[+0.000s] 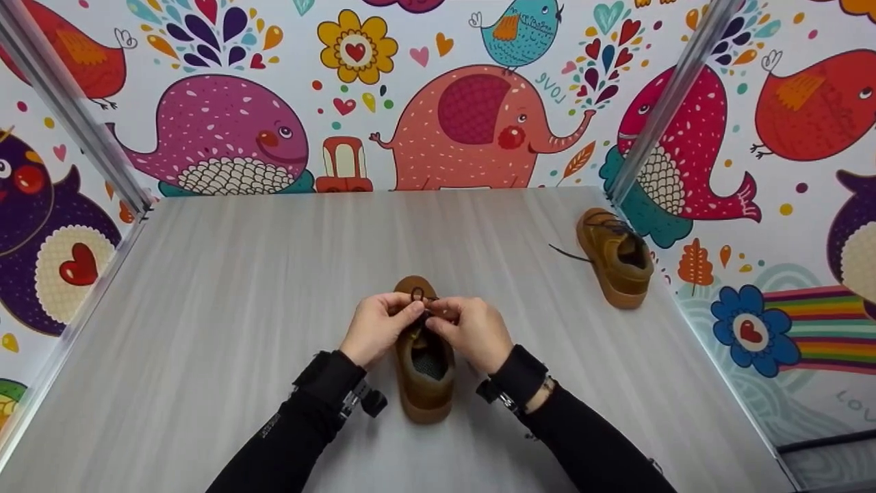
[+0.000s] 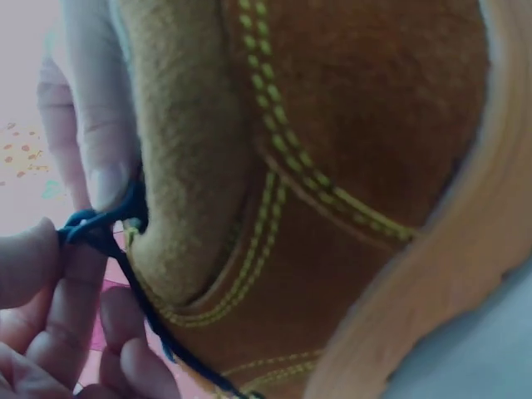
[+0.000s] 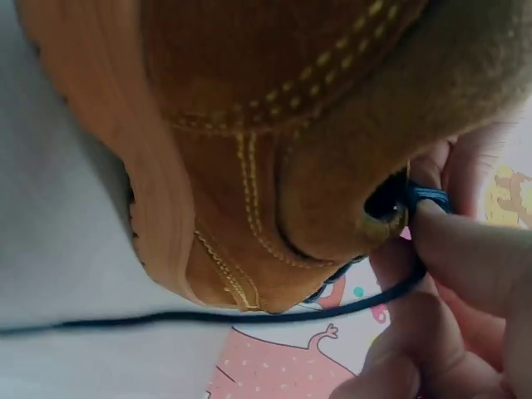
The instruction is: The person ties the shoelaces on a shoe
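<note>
A brown shoe [image 1: 426,394] with yellow stitching stands on the table, toe pointing away, between both hands. My left hand [image 1: 376,329] pinches the dark shoelace [image 2: 87,229] over the shoe's tongue, thumb against fingers. Opposite it, my right hand [image 1: 479,332] pinches the lace too, its thumb and index finger close to the left fingertips. A small loop of lace rises above the left fingertips in the head view. In the right wrist view, a length of shoelace [image 3: 249,317] trails from the right hand along the shoe's side.
A second brown shoe [image 1: 619,263] stands at the far right of the pale wood-look table [image 1: 260,274], one lace end lying out to its left. Walls [image 1: 233,130] printed with cartoon animals border the back and both sides, with metal posts [image 1: 667,103] at the corners.
</note>
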Motion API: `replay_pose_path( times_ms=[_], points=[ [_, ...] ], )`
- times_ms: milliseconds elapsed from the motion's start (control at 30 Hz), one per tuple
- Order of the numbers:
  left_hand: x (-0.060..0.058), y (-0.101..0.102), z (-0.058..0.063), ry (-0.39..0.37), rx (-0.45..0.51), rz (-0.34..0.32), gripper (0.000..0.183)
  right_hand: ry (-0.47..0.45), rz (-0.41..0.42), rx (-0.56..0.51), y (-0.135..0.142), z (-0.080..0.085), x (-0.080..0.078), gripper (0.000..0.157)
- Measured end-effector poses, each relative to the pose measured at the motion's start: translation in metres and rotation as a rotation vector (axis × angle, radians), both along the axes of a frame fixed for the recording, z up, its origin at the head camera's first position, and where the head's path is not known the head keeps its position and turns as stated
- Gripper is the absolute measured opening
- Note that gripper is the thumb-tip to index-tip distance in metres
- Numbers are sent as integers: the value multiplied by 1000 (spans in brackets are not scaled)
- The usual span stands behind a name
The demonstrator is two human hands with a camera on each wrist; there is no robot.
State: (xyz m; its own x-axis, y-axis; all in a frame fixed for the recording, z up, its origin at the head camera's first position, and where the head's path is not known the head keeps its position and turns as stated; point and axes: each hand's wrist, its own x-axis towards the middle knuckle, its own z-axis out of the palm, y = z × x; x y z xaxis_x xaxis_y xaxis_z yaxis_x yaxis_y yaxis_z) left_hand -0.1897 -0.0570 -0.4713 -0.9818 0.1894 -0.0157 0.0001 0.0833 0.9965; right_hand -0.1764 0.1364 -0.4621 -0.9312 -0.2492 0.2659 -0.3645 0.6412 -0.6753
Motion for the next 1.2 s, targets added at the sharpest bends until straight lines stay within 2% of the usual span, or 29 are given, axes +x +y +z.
replay_pose_path(
  times_ms=[133, 233, 333, 400, 500, 600, 700, 800, 900, 967, 1033, 1133, 1200],
  points=[
    [0, 3, -1, 47, -44, 40, 17, 17, 29, 53, 3, 1, -2, 19],
    [0, 4, -1, 59, -64, 64, 16, -4, 44, 15, 8, -1, -5, 17],
    [0, 4, -1, 76, -97, 65, 16, -26, 6, -68, 13, -1, -7, 16],
    [0, 3, -1, 80, -106, 52, 19, -45, -40, -156, 14, -1, -9, 16],
    [-1, 2, -1, 64, -106, 14, 26, -138, -78, -380, 13, 1, -11, 18],
    [-2, 0, 0, 37, -92, -51, 32, -252, -88, -617, 11, 4, -13, 20],
    [-1, -2, 0, 58, -139, -121, 46, -320, -76, -774, 10, 8, -14, 19],
    [0, -1, -1, 137, -236, -129, 40, -309, -71, -836, 10, 9, -15, 18],
    [1, -1, -3, 189, -285, -39, 19, -271, -85, -874, 11, 10, -17, 16],
    [0, -2, -5, 184, -270, 28, 13, -251, -104, -885, 13, 10, -18, 15],
    [0, -4, -7, 155, -213, 54, 13, -246, -122, -888, 15, 10, -19, 16],
    [0, -5, -6, 101, -126, 36, 14, -259, -133, -891, 17, 10, -22, 17],
    [1, -3, -5, 86, -105, 23, 17, -267, -129, -899, 17, 11, -22, 18]
  ],
)
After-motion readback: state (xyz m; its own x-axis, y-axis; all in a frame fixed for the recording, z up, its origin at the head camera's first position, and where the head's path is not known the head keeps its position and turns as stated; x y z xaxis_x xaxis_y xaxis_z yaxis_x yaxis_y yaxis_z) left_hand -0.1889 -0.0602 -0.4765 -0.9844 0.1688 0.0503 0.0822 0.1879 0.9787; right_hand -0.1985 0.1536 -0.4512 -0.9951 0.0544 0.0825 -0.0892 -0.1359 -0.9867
